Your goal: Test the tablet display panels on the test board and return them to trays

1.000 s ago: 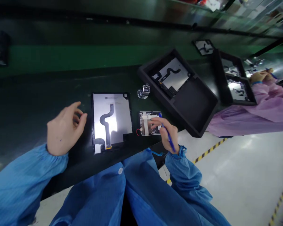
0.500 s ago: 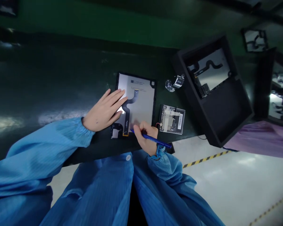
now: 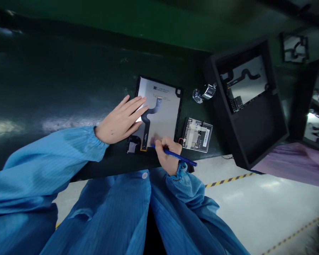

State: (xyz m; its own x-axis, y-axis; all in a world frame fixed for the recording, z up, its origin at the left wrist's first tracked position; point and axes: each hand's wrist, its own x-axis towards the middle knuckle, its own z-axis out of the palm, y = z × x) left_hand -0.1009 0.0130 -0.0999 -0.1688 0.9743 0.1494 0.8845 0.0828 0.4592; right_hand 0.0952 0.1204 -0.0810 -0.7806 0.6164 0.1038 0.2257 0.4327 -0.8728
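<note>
Left hand (image 3: 119, 122) lies spread across the mid-frame panel (image 3: 164, 122); right hand (image 3: 168, 154), just below centre, pinches a pen (image 3: 181, 157). Panel seems stiff, fragile: grip by edges.

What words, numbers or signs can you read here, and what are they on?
Nothing is clear enough to quote.
Silver panel: square code and print near its far edge, too small.
Ribbon cable: tiny pale marks, too small.
Circuit board: white label, too blurred.
Metal counter: tiny marks, too blurred.
Floor tape: just yellow-and-black stripes.
</note>
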